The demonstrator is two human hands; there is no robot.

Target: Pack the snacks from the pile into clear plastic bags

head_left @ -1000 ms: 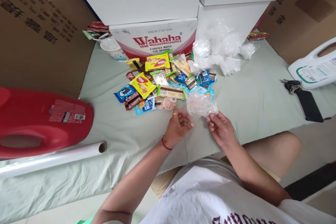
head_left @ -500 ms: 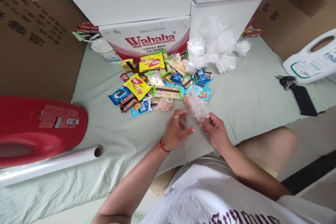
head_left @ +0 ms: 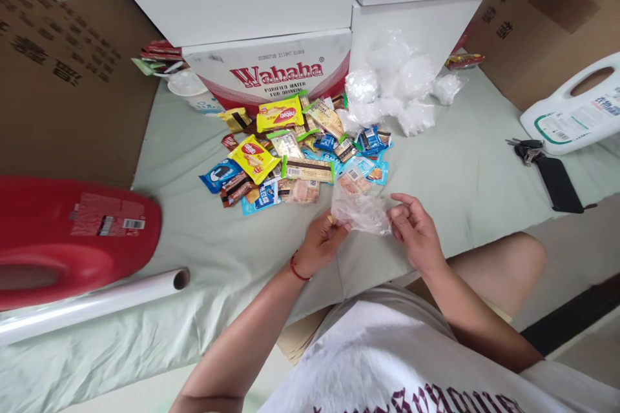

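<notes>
Item: person's white shirt (head_left: 387, 355) with dark lettering, bottom centre of the frame, bare forearms to either side.
Item: left hand (head_left: 320, 242), lower centre, a red cord bracelet (head_left: 298, 268) at the wrist; thumb and fingers closed on the left edge of a clear plastic bag.
Item: right hand (head_left: 417, 235), right of centre, fingers bent at the bag's right edge (whether they grip it or only touch it, one cannot tell).
Item: clear plastic bag (head_left: 361, 211), crumpled, centre of the frame, between both hands; a pinkish packet (head_left: 355, 180) with a barcode shows at its far edge, inside or beneath being unclear.
Item: white tube roll (head_left: 97, 305), lower left, beside a red jug (head_left: 82, 242) lying on its side.
Item: surface (head_left: 436, 184) covered in pale green cloth, under the goods.
Item: pile of wrapped snacks (head_left: 307, 170), centre, yellow, blue, brown and green-ended wrappers overlapping.
Item: black phone-shaped object (head_left: 559, 184) and keys (head_left: 530, 151), right side, next to a white jug (head_left: 571, 106).
Item: heap of clear plastic wads (head_left: 394, 87), upper centre-right, touching the pile.
Item: Wahaha carton (head_left: 271, 68), upper centre, behind the snacks; paper tub (head_left: 194, 90) at its left.
Item: brown cartons, upper left (head_left: 72, 77) and upper right (head_left: 547, 19).
</notes>
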